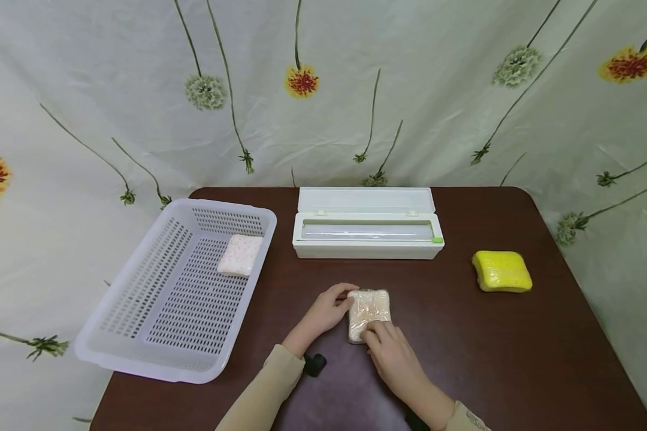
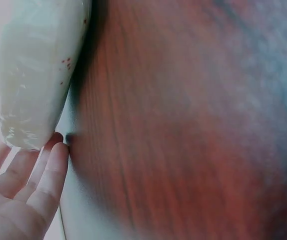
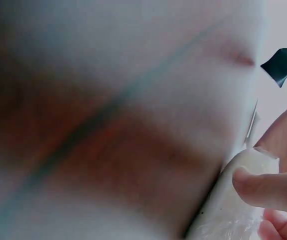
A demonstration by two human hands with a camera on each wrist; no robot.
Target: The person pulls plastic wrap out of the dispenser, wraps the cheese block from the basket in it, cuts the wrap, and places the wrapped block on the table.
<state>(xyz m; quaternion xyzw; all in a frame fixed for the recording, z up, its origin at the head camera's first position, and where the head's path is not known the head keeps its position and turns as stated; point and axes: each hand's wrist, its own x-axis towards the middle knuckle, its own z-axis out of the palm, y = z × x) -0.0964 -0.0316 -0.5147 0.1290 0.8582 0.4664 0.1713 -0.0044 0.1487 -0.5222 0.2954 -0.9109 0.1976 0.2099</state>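
Note:
A pale sponge-like block [image 1: 369, 305] in clear film lies on the dark table between both hands. My left hand [image 1: 326, 310] is at its far left corner. In the left wrist view, the fairly straight fingers of that hand [image 2: 26, 187] touch the wrapped end of the block [image 2: 33, 75]. From the near side my right hand [image 1: 396, 359] pinches the block's near end, fingers bent over the top. In the right wrist view, its thumb [image 3: 263, 189] presses against the film-covered block [image 3: 228, 215]. Creased film shows on the block; its underside is hidden.
A white cling film dispenser [image 1: 368, 251], lid raised, stands behind the block. The white perforated basket [image 1: 167, 371] at left holds a speckled pale block [image 1: 241, 254]. A yellow film-wrapped block [image 1: 501, 271] lies at right. Flowered cloth [image 1: 323, 137] hangs behind the table [image 1: 517, 359].

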